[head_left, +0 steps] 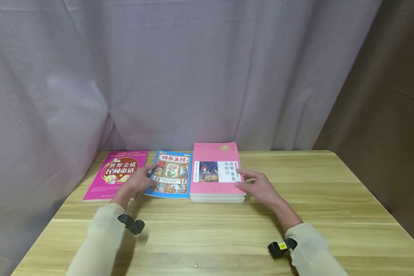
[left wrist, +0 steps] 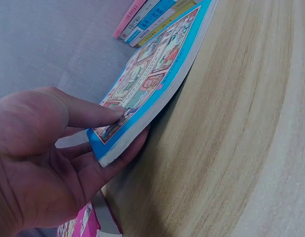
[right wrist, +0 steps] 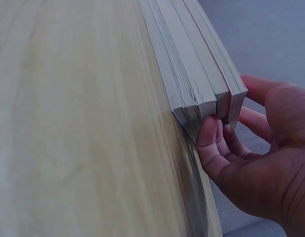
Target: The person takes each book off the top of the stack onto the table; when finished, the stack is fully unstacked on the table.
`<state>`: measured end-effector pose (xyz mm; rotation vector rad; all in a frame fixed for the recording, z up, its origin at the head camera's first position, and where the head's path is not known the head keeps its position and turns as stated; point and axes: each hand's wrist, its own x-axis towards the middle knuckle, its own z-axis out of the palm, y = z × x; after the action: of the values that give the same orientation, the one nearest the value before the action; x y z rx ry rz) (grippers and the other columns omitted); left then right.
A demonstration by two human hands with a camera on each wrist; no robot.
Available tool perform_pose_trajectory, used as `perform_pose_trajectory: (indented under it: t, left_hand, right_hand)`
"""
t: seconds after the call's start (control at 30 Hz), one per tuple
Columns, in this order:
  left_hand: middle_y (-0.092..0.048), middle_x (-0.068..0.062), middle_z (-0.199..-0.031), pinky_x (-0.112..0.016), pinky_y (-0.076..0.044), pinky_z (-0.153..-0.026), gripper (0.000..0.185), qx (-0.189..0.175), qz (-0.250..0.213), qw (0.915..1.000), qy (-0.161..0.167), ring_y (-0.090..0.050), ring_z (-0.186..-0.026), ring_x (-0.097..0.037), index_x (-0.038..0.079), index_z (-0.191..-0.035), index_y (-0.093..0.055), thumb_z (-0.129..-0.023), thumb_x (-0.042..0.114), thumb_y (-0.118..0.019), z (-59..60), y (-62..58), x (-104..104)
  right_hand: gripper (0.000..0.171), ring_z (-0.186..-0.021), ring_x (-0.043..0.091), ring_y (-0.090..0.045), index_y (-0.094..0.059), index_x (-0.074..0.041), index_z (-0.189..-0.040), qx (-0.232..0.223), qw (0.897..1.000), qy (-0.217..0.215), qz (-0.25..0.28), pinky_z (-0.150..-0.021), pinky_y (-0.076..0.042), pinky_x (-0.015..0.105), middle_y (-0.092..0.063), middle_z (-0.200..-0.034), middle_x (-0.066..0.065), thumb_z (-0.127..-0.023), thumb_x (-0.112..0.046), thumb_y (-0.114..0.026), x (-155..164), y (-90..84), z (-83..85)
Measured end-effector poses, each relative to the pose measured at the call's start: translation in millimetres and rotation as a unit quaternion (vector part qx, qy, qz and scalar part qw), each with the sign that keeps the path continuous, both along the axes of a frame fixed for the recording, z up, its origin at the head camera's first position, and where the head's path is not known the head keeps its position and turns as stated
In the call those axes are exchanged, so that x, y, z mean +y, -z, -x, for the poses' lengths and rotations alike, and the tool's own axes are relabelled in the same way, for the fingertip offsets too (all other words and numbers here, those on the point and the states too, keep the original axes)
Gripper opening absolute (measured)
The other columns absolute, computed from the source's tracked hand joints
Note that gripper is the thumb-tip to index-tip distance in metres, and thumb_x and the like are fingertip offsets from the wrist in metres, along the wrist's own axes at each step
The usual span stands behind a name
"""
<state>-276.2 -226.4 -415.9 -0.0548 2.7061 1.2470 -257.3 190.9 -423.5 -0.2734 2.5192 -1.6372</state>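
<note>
Blue book (head_left: 170, 174) lies in the middle of the head view, on a wooden tabletop (head_left: 227, 230), between a magenta book (head_left: 119, 172) at its left and a stack of books (head_left: 216, 172) at its right. The left hand (head_left: 138, 180) grips the blue book's near left corner — in the left wrist view its thumb (left wrist: 88, 114) presses on the cover while the fingers curl under the edge, so that corner sits raised off the wood. The blue book (left wrist: 157, 74) stretches away toward the upper right of that view, and a corner of the magenta book (left wrist: 86, 222) shows at the bottom.

The right hand (head_left: 258, 188) is at the stack's near right corner. In the right wrist view its fingertips (right wrist: 211, 138) are curled against the page edges of the stack (right wrist: 202, 74), with the thumb behind the top, pink-covered book — whether it is lifting any of them cannot be told.

A pale curtain (head_left: 193, 69) hangs behind the tabletop, filling the upper half of the head view.
</note>
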Motion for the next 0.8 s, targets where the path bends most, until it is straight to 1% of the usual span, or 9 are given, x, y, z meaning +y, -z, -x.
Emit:
perform_pose_trajectory:
  t: [0.1, 0.23, 0.33, 0.4, 0.47, 0.53, 0.63, 0.7, 0.8]
  left_hand:
    - [-0.055, -0.038, -0.141, -0.053, -0.057, -0.099, 0.082, -0.002, 0.002, 1.0, -0.004, -0.066, -0.112, -0.039, 0.01, -0.165, -0.035, -0.094, 0.004, -0.074, -0.8, -1.4, -0.6]
    - [-0.051, -0.037, -0.146, -0.06, -0.049, -0.109, 0.08, -0.018, -0.004, 0.9996, -0.02, -0.058, -0.124, -0.043, 0.012, -0.166, -0.033, -0.096, 0.005, -0.072, -2.4, -3.2, -0.4]
    - [-0.053, -0.036, -0.143, -0.059, -0.05, -0.108, 0.079, -0.012, 0.003, 0.9996, -0.026, -0.058, -0.124, -0.043, 0.009, -0.165, -0.035, -0.095, 0.006, -0.074, -4.4, -5.2, -0.6]
    - [-0.058, -0.035, -0.138, -0.056, -0.053, -0.105, 0.08, 0.003, 0.019, 0.9995, -0.025, -0.061, -0.12, -0.043, 0.004, -0.163, -0.038, -0.093, 0.007, -0.076, -5.9, -7.0, -0.7]
    - [-0.063, -0.034, -0.132, -0.056, -0.056, -0.102, 0.081, 0.024, 0.053, 0.9981, -0.023, -0.065, -0.115, -0.042, 0.0, -0.16, -0.04, -0.09, 0.01, -0.079, -7.4, -10.2, 0.1]
    - [-0.067, -0.032, -0.128, -0.057, -0.055, -0.103, 0.081, 0.041, 0.093, 0.9947, -0.02, -0.066, -0.115, -0.043, -0.002, -0.158, -0.042, -0.089, 0.012, -0.08, -8.9, -14.0, 2.3]
    - [-0.068, -0.031, -0.13, -0.059, -0.054, -0.106, 0.078, 0.065, 0.133, 0.9889, -0.011, -0.066, -0.118, -0.044, -0.002, -0.157, -0.045, -0.089, 0.016, -0.079, -11.2, -19.0, 8.0]
    - [-0.067, -0.031, -0.133, -0.058, -0.055, -0.104, 0.073, 0.078, 0.126, 0.989, 0.0, -0.067, -0.119, -0.043, 0.0, -0.157, -0.047, -0.092, 0.018, -0.077, -13.5, -20.8, 13.7]
    - [-0.068, -0.031, -0.132, -0.05, -0.063, -0.091, 0.065, 0.08, 0.061, 0.9945, 0.03, -0.073, -0.107, -0.038, 0.002, -0.157, -0.048, -0.099, 0.019, -0.072, -17.4, -20.8, 25.3]
  right_hand:
    - [0.063, -0.091, 0.023, -0.069, -0.053, -0.008, -0.155, -0.003, 1.0, 0.004, 0.0, -0.067, -0.061, 0.033, -0.059, -0.129, 0.024, -0.098, -0.019, -0.077, -0.6, 1.0, 0.5]
    - [0.062, -0.095, 0.024, -0.07, -0.054, -0.009, -0.155, -0.009, 1.0, 0.007, -0.001, -0.069, -0.062, 0.032, -0.058, -0.129, 0.024, -0.098, -0.017, -0.076, -0.7, 1.6, 0.6]
    - [0.062, -0.097, 0.025, -0.07, -0.054, -0.009, -0.155, -0.011, 1.0, 0.005, -0.002, -0.07, -0.062, 0.033, -0.057, -0.129, 0.024, -0.098, -0.016, -0.076, -0.9, 0.7, -0.2]
    - [0.062, -0.097, 0.024, -0.07, -0.054, -0.01, -0.155, -0.012, 1.0, 0.007, 0.0, -0.07, -0.062, 0.033, -0.057, -0.129, 0.024, -0.098, -0.016, -0.076, -1.1, 0.3, -0.7]
    - [0.062, -0.096, 0.024, -0.07, -0.053, -0.009, -0.155, -0.009, 1.0, 0.006, 0.0, -0.07, -0.062, 0.033, -0.056, -0.13, 0.025, -0.098, -0.016, -0.076, -0.7, -0.4, -1.2]
    - [0.062, -0.096, 0.024, -0.07, -0.054, -0.009, -0.155, -0.008, 1.0, 0.007, 0.001, -0.07, -0.062, 0.033, -0.057, -0.13, 0.025, -0.098, -0.016, -0.076, -0.6, -1.1, -1.2]
    - [0.063, -0.096, 0.024, -0.07, -0.053, -0.008, -0.155, -0.008, 1.0, 0.008, 0.002, -0.07, -0.062, 0.033, -0.057, -0.131, 0.026, -0.097, -0.016, -0.076, -0.5, -1.6, -1.2]
    - [0.063, -0.097, 0.024, -0.069, -0.053, -0.008, -0.155, -0.01, 1.0, 0.009, 0.001, -0.07, -0.062, 0.032, -0.057, -0.131, 0.025, -0.097, -0.016, -0.077, -1.0, -1.7, -1.2]
    - [0.063, -0.096, 0.024, -0.069, -0.053, -0.008, -0.155, -0.009, 1.0, 0.008, -0.002, -0.07, -0.062, 0.032, -0.057, -0.131, 0.025, -0.098, -0.017, -0.076, -1.5, -1.1, -1.3]
